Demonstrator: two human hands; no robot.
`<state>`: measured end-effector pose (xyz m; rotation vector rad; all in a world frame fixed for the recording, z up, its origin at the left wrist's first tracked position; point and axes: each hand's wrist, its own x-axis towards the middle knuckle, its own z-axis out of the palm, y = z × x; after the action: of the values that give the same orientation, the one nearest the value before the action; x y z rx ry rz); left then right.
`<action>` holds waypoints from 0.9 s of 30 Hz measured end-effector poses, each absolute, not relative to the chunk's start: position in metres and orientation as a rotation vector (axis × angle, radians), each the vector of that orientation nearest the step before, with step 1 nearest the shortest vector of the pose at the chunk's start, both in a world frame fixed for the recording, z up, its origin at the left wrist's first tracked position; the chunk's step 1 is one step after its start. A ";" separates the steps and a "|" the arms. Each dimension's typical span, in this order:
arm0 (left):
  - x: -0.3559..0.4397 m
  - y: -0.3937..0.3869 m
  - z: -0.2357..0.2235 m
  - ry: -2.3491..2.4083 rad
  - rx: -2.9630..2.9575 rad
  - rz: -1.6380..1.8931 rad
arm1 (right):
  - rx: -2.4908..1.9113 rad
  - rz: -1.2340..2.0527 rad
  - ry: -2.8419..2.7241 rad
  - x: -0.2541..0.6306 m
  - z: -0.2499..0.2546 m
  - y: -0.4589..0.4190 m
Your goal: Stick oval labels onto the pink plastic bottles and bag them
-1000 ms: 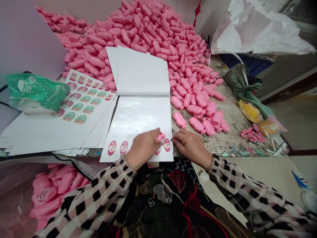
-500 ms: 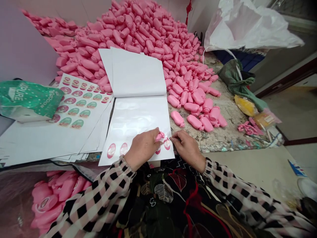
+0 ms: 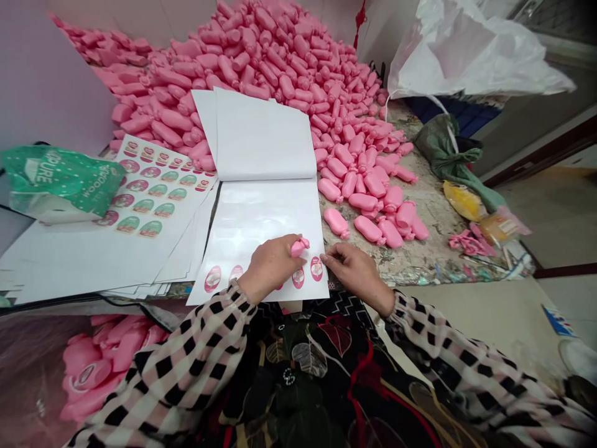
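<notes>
My left hand (image 3: 275,264) rests over the lower part of a white sticker sheet (image 3: 261,214), its fingers closed round a small pink plastic bottle (image 3: 298,249). Most of that bottle is hidden in the palm. Along the sheet's bottom edge runs a row of pink-rimmed oval stickers, partly covered by this hand. The rightmost oval sticker (image 3: 316,269) lies by the sheet's right edge. There my right hand (image 3: 354,270) pinches with thumb and forefinger at the sticker's edge.
A large heap of pink bottles (image 3: 280,62) fills the table's back, some spreading rightward. Left are printed sticker sheets (image 3: 153,180) under a green bag (image 3: 60,180). A clear bag with pink bottles (image 3: 97,367) hangs below the edge. White plastic (image 3: 466,56) stands back right.
The view shifted slightly. My right fingers stay at the rightmost sticker, whose edge looked a little lifted half a second ago. My left hand keeps the bottle, its neck now turned slightly upward.
</notes>
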<state>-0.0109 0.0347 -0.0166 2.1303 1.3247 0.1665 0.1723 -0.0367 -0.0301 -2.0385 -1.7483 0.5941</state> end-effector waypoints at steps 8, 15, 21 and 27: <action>-0.009 0.032 -0.019 1.342 2.160 0.181 | -2.023 0.386 -1.805 0.161 -0.026 -0.044; -0.009 0.030 -0.020 1.333 2.133 0.229 | -1.806 0.053 -1.885 0.154 -0.039 -0.065; -0.012 0.029 -0.021 1.274 2.068 0.305 | -1.468 0.166 -1.607 0.151 -0.009 -0.082; -0.022 0.019 -0.009 0.936 1.224 0.658 | -1.469 0.676 -1.290 0.150 0.008 -0.049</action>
<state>-0.0218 0.0195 -0.0086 1.2244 0.9358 0.6576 0.1498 -0.0485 0.0081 -1.4692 -1.2899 0.6763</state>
